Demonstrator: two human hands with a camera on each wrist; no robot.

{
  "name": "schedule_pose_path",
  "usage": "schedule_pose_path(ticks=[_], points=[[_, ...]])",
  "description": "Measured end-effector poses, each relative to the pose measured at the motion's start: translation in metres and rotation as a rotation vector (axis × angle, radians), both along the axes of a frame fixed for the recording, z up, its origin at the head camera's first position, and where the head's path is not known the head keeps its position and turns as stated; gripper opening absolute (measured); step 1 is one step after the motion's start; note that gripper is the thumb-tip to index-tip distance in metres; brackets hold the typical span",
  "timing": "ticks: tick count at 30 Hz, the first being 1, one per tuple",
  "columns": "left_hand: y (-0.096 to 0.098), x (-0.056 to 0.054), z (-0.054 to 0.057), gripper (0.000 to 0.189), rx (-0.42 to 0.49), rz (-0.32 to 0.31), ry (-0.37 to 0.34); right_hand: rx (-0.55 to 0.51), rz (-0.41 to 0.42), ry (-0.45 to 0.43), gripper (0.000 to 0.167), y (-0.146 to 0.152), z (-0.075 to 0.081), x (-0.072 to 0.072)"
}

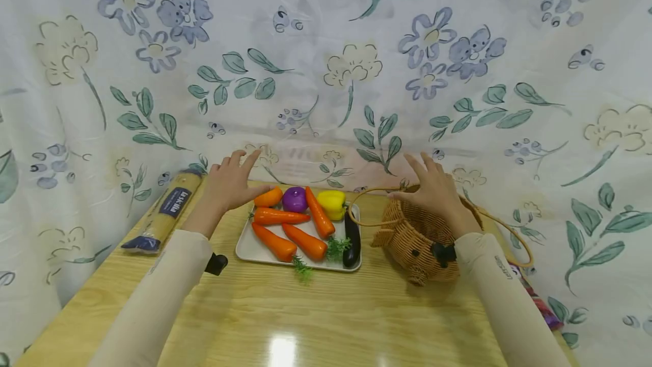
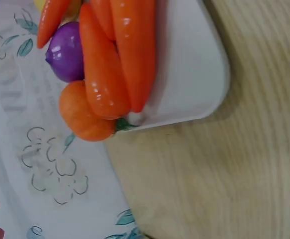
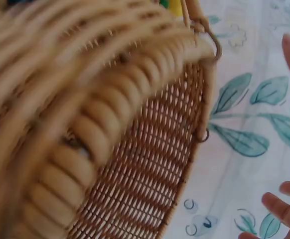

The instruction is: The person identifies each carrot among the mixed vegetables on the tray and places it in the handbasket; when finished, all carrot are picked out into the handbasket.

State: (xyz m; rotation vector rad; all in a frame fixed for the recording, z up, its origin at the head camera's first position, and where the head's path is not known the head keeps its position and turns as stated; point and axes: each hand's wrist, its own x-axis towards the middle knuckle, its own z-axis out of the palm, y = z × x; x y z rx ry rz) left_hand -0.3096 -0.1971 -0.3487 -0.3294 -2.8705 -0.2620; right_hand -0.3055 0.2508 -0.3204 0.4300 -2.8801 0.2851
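1. The wicker basket (image 1: 402, 231) stands on the right part of the table (image 1: 300, 310), its opening partly hidden by the right hand (image 1: 433, 188).
2. Right hand: fingers spread, grip loose, nothing held. The head view overlaps it with the basket; the right wrist view shows the fingertips (image 3: 279, 209) apart from the rim.
3. The right wrist view alone shows the close weave of the inner wall and small rings at the rim; the head view alone shows the animal-face front with snout.
4. The pale tray (image 1: 247, 249) lies left of the basket, carrying four carrots (image 1: 279, 217), a purple onion (image 1: 295, 200), a yellow pepper (image 1: 331, 204), an eggplant (image 1: 351, 242) and a round orange vegetable (image 1: 269, 197).
5. Left hand (image 1: 229, 183): fingers apart and lightly bent, nothing held, near the tray's rear left corner. The left wrist view shows the orange vegetable's green stem by the rim.
6. Edges: wood shows between tray and basket and in front of both; carrot leaves overhang the tray's front rim.
7. Obstructions: the basket's left handle (image 1: 374, 224) reaches across to the tray's right side; the floral curtain (image 1: 305, 16) backs the table.
8. Surroundings: a pasta packet (image 1: 170, 211) lies at left; a colourful packet (image 1: 545, 307) at the right edge is partly hidden by the sleeve (image 1: 504, 287).
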Motion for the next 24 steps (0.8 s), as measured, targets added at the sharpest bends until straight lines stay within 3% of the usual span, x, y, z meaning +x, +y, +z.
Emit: schedule_pose_path(ticks=[5,11,17,24], points=[[-0.011,0.006,-0.015,0.088,0.025,0.0,-0.024,-0.029,0.029,0.013,0.099,-0.003,-0.005,0.011],[-0.024,0.012,-0.037,0.084,0.052,-0.016,-0.031,0.007,0.057,0.033,0.093,-0.008,-0.013,0.025],[-0.037,0.021,-0.061,0.085,0.161,-0.052,-0.063,-0.066,0.102,0.05,0.093,-0.013,-0.023,0.037],[-0.048,0.029,-0.089,0.08,0.303,-0.058,-0.17,-0.116,0.119,0.033,0.089,-0.027,-0.028,0.047]])
